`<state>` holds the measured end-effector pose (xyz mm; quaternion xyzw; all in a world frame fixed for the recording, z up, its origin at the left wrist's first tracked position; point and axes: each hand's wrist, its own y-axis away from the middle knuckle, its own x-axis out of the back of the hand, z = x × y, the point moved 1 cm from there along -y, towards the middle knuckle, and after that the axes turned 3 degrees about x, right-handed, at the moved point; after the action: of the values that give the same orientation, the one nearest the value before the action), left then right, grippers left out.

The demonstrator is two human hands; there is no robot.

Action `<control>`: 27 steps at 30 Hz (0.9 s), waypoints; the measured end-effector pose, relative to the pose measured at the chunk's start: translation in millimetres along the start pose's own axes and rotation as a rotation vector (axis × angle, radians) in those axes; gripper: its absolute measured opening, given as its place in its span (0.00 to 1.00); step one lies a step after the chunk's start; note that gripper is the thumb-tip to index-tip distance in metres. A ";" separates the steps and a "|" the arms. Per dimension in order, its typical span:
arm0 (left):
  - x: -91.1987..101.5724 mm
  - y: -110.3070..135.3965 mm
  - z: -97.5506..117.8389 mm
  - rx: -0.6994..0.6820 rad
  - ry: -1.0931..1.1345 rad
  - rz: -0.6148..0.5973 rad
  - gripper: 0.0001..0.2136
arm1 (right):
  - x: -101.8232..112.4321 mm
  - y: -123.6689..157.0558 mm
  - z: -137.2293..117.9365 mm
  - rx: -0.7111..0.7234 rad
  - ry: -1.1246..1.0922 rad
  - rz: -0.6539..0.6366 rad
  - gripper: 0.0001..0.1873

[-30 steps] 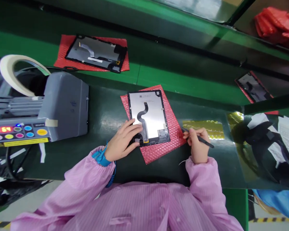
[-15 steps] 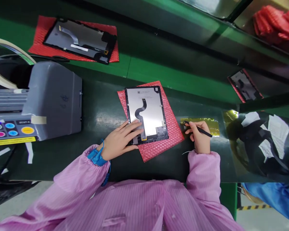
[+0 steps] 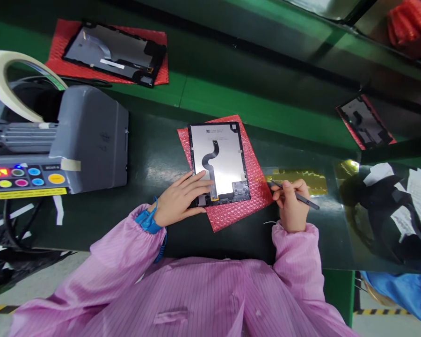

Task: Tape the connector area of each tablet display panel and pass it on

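A tablet display panel [image 3: 226, 164], its silver back up, lies on a red bubble-wrap sheet [image 3: 257, 182] in front of me. A dark S-shaped flex cable [image 3: 207, 161] runs down its back. My left hand [image 3: 182, 199] rests with fingers stretched out on the panel's lower left corner, beside the cable's lower end. My right hand [image 3: 293, 203] pinches slim black tweezers [image 3: 307, 201] just right of the bubble wrap. Their tip points left, at the near end of a strip of yellow transparent tape [image 3: 301, 180] on the bench; the fingers partly hide it.
At left stands a grey tape dispenser [image 3: 94, 140] with a large tape roll [image 3: 7, 58]. Another display panel [image 3: 126, 40] lies on bubble wrap at the back, and one more [image 3: 363, 122] at the right. A black object with white paper pieces [image 3: 381, 173] sits far right.
The view has shifted, so most things appear slightly displaced. The tweezers have turned a little in my right hand, which stays beside the yellow tape. My left hand remains on the panel.
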<state>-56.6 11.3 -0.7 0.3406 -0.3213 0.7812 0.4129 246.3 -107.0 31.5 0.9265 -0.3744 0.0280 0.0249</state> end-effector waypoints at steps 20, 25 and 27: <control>4.1 -2.1 10.1 0.037 -0.037 -0.094 0.13 | -74.0 71.1 6.8 -0.061 -0.007 -0.394 0.19; 3.8 -2.1 9.4 0.045 -0.032 -0.101 0.14 | -74.8 70.3 6.3 -0.053 0.021 -0.411 0.19; 4.0 -2.1 9.4 0.044 -0.023 -0.097 0.15 | -73.9 69.6 6.8 -0.047 0.033 -0.418 0.19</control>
<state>-54.0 6.6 8.3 0.3739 -0.2918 0.7630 0.4391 145.2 -106.3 21.2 0.9826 -0.1739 0.0286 0.0582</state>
